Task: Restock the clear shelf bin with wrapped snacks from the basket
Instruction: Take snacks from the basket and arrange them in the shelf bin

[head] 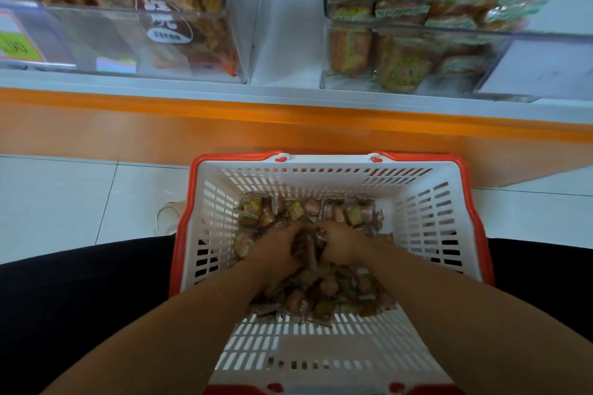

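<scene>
We have both our hands down in the basket, which sits on the floor close to us. Our left hand and our right hand are side by side in the middle of the pile of wrapped snacks. The fingers of both hands curl in and down around a bunch of snacks between them, so both hands are grasping snacks. How many we hold we cannot tell, as the picture is blurry there.

More snacks lie all around the hands, some on the far side of the basket and more on the near side.

The clear shelf bin with the same kind of snacks is far from us and up on the shelf, a little to the right. So the bin lies ahead of the fingers, above them and toward the right. Our right hand is the nearer one to it.

We think the next move is to lift the bunch straight up out of the basket, then carry it forward and right to the bin. Snacks could slip out from between our two hands on the way.
</scene>
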